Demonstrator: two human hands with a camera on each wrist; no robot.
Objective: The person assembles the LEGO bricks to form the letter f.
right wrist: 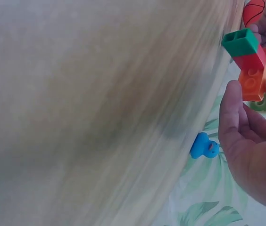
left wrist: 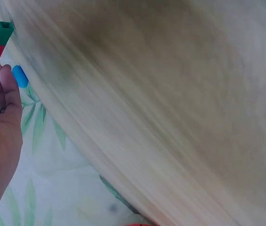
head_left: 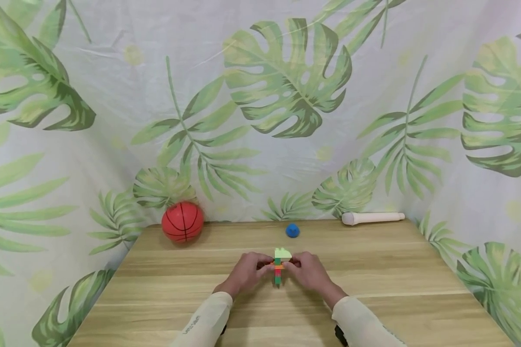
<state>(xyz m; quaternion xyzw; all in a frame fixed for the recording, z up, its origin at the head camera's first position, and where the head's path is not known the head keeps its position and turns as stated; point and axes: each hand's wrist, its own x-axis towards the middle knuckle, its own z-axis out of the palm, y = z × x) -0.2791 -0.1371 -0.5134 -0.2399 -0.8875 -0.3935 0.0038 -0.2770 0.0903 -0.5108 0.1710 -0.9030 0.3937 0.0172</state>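
A small figure of toy building blocks (head_left: pixel 278 273) stands upright between my hands over the middle of the table. It has a pale green curved block (head_left: pixel 282 253) on top, a wide orange block (right wrist: pixel 252 85) across the middle, then a red block (right wrist: pixel 250 60) and a green block (right wrist: pixel 240 41) at the bottom. My left hand (head_left: pixel 247 271) pinches the figure's left side at the orange part. From the other side, my right hand (head_left: pixel 309 272) pinches the orange block between thumb and fingers. The left wrist view catches only the figure's lower part, at its left edge.
Beyond the hands, a blue toy duck (head_left: pixel 293 231) sits near the table's (head_left: pixel 165 299) back edge. A red ball (head_left: pixel 183 222) with black lines lies at the back left, a white microphone (head_left: pixel 373 218) at the back right. A leaf-patterned cloth (head_left: pixel 286 159) hangs behind.
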